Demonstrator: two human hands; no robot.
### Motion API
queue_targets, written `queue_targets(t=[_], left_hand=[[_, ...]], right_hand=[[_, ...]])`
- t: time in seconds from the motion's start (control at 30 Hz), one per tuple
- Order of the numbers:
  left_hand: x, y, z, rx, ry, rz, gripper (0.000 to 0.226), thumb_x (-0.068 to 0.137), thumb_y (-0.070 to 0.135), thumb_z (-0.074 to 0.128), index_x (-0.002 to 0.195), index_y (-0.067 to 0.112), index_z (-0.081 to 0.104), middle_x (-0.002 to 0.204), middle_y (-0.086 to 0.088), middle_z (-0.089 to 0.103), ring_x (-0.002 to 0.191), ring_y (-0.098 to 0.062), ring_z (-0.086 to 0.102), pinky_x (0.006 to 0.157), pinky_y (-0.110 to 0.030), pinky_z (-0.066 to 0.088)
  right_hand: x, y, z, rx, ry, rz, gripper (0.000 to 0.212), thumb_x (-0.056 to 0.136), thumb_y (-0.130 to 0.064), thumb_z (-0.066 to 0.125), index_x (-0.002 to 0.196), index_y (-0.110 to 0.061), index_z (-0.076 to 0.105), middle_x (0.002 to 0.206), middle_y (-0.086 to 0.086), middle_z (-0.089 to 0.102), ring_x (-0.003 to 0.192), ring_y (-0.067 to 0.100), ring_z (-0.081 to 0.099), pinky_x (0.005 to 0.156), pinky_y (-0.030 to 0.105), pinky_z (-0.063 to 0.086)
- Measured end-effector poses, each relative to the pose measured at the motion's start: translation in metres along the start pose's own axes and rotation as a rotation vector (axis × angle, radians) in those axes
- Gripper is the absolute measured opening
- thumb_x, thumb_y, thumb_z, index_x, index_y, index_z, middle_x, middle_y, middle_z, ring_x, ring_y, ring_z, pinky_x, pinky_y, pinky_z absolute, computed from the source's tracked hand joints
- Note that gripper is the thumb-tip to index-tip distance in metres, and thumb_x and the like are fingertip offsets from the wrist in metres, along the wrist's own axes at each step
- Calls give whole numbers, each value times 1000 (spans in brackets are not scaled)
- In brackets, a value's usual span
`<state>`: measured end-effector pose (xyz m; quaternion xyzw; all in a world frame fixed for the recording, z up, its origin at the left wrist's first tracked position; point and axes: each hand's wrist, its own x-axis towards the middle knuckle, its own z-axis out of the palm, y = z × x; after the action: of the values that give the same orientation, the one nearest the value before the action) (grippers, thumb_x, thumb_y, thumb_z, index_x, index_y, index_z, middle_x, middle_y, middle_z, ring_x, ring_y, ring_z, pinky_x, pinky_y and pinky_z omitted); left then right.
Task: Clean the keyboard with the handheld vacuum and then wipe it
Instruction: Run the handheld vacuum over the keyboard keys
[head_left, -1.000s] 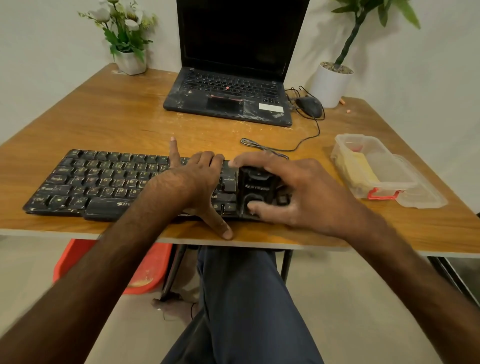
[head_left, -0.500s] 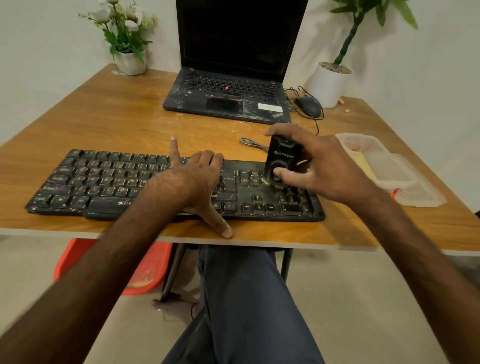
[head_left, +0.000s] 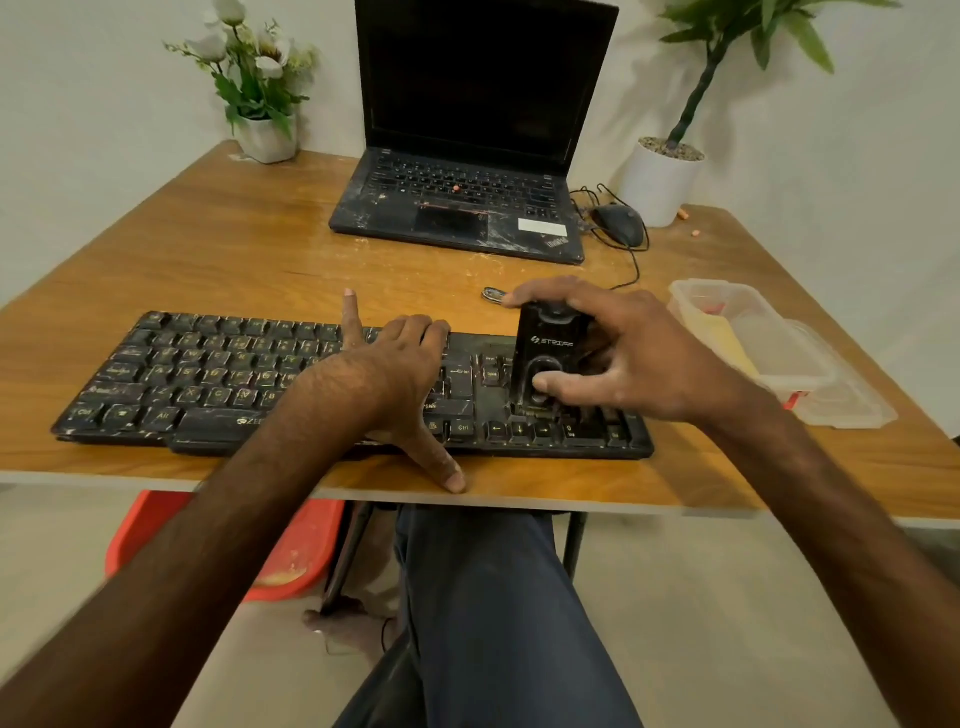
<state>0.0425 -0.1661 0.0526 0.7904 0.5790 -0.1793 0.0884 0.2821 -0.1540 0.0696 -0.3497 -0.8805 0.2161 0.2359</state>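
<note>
A worn wooden table (head_left: 234, 249) is seen from above, with a seated person's trouser leg (head_left: 493, 597) and a red plastic object (head_left: 291, 551) visible beneath it. An open black laptop (head_left: 478, 140), its screen dark and its palm rest smeared with white marks, is set at the far edge. A dusty black keyboard (head_left: 208, 374) is laid along the near edge.

The left hand (head_left: 395, 374) is placed palm down on the middle of the keyboard. Its index finger is held straight, the other fingers are bent onto the upper key rows, and the thumb is spread onto the table just in front; nothing is gripped.

The right hand (head_left: 639, 358) is clamped on a black handheld vacuum (head_left: 545, 358), which is stood upright on the right part of the keyboard, just above the arrow keys. The thumb is pressed on the oval panel on its near face, and the fingers are wrapped over its top and far side.

A clear plastic container (head_left: 769, 332) holding a yellow cloth (head_left: 727, 338) is set to the right of the keyboard. A white-potted green plant (head_left: 660, 182) and a pot of white flowers (head_left: 260, 93) are placed at the far corners. A wired black mouse (head_left: 618, 223) is seen beside the laptop.
</note>
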Motion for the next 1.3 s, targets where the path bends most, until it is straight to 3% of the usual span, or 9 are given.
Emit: queue_targets(t=[0.23,0.4,0.6,0.8,1.0,1.17,1.3], left_hand=[[-2,0,-2,30,7,-3,156,48,84,71,157,10,-13,167,-7,-4,154,-26,-4,110,-73,-17],[-1,2,-2,10,4,-6,156,47,84,73,157,10,-12,167,-7,-2,154,-26,-3,109,-73,-19],[-4,2,-3,18,0,-11,156,49,82,73,157,9,-13,167,-7,-3,154,-26,-4,109,-72,-20],[-2,2,-3,16,-7,-9,154,51,82,73,157,10,-14,168,-7,-5,154,-26,-5,110,-72,-18],[-3,1,-3,19,-8,-8,155,50,83,72,156,10,-14,168,-7,-5,154,-26,-5,109,-72,-19],[-2,1,-1,20,-8,-7,154,51,82,72,157,10,-15,168,-6,-6,154,-25,-5,108,-71,-21],[-1,3,-3,40,-6,-12,156,49,84,71,157,10,-14,167,-7,-4,155,-26,-4,109,-72,-19]], right_hand=[[17,8,-5,-362,94,3,64,87,-30,71,142,-34,40,120,0,64,100,14,64,76,37,59],[14,-9,-12,-208,-112,-18,62,85,-26,73,139,-35,44,112,-5,64,91,8,67,68,22,57],[20,13,-2,-237,119,11,63,85,-27,74,140,-34,43,120,-1,63,101,13,65,76,35,60],[6,10,-5,81,48,22,63,80,-17,81,135,-23,52,127,-8,58,110,17,62,84,33,58],[20,18,-1,-102,210,69,64,83,-21,77,139,-30,46,124,-2,62,103,11,65,78,35,60],[8,2,8,133,76,0,63,81,-15,79,136,-21,50,127,-5,59,108,16,63,80,31,58],[18,0,9,-102,110,-21,63,84,-23,76,139,-31,45,119,-5,62,99,8,65,75,27,59]])
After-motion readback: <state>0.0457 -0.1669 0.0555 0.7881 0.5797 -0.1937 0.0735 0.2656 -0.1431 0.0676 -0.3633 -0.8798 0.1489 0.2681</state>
